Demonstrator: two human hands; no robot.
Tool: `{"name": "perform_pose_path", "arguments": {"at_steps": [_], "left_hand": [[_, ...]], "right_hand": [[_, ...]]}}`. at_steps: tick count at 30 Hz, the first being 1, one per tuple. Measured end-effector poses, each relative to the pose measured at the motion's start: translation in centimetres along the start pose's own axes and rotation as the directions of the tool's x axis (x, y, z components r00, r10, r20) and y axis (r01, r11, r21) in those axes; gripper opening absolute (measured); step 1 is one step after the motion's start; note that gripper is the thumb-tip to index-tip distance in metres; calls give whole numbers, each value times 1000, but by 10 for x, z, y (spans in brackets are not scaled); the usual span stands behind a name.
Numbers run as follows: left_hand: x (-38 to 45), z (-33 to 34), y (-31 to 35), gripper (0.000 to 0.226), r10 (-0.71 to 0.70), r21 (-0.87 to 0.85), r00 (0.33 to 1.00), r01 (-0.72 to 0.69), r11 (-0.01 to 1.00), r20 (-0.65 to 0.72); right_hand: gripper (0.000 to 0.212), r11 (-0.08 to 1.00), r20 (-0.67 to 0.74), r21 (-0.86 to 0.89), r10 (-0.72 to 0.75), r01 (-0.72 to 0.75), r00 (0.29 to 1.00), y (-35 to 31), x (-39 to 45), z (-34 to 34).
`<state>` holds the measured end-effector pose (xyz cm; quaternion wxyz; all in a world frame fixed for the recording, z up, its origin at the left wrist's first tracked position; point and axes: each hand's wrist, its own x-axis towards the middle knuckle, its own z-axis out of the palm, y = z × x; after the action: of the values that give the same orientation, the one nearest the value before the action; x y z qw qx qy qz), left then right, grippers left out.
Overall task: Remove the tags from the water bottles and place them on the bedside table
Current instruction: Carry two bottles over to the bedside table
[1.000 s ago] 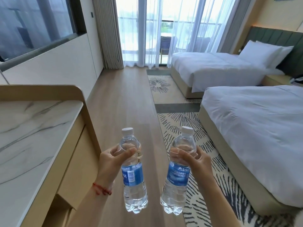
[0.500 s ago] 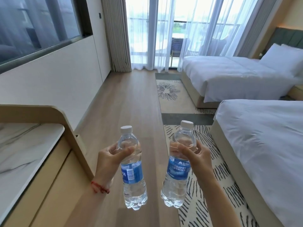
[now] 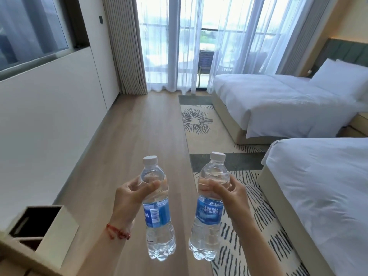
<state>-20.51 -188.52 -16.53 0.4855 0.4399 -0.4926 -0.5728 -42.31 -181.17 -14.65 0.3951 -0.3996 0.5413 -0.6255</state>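
Gone from the left of the view was the marble-topped counter seen a second earlier; only a pale wooden cabinet corner with a dark open compartment (image 3: 37,232) remained at the lower left edge, and both beds had shifted rightward in the frame.

Nearest the camera, the left hand (image 3: 129,198), a red string bracelet (image 3: 117,232) on its wrist, had thumb and fingers curled round the shoulder of a clear plastic water bottle with a white cap and blue label (image 3: 157,216). The right hand (image 3: 229,193) grasped a second clear plastic water bottle with a white cap and blue label (image 3: 209,212) in the same way, just above the label. Both bottles were held upright and apart in mid-air above the light wooden floor (image 3: 129,136), their caps on. No tag could be made out on either neck.

Beyond the right hand lay a cream rug with dark dashed lines (image 3: 256,206), running under the edge of the near white-sheeted bed (image 3: 318,186). Farther on stood a second white-sheeted bed with white pillows (image 3: 278,100), and between the two, at the right edge, a sliver of a pale wooden bedside table (image 3: 358,124). Sheer white curtains (image 3: 179,46) covered the balcony doors at the far end.
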Motion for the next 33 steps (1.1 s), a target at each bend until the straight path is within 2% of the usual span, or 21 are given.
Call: {"name": "perform_pose_path", "arguments": {"at_steps": [3, 8, 15, 19, 22, 26, 28, 30, 33], "left_hand": [[77, 1, 6, 49, -11, 0, 1000, 11, 1000, 23], [184, 12, 19, 47, 12, 12, 998, -13, 1000, 61], [304, 42, 13, 44, -5, -19, 996, 7, 1000, 87], [370, 70, 4, 36, -9, -14, 997, 10, 1000, 78], [422, 97, 5, 36, -2, 2, 997, 2, 1000, 83], [497, 135, 12, 36, 10, 22, 996, -12, 1000, 90], [533, 154, 15, 33, 28, 17, 996, -30, 999, 89], [566, 170, 16, 30, 39, 13, 995, -41, 999, 94], [611, 189, 14, 32, 29, -2, 994, -29, 1000, 109]], "right_hand": [[53, 1000, -40, 11, 12, -12, 999, 2, 71, 16], [33, 1000, -73, 16, 24, -23, 997, 10, 172, 28], [48, 1000, -90, 7, 15, -14, 996, 22, 290, 24], [41, 1000, -90, 3, 9, -9, 996, 32, 362, 13], [54, 1000, -104, 21, 13, -11, 994, 36, 422, 0], [38, 1000, -94, 27, 11, -8, 995, 34, 503, -17], [37, 1000, -98, 16, -4, 5, 995, 32, 542, -28], [46, 1000, -104, 19, -14, 16, 994, 28, 576, -36], [72, 1000, -131, 18, -17, 19, 991, 31, 619, -43]]}}
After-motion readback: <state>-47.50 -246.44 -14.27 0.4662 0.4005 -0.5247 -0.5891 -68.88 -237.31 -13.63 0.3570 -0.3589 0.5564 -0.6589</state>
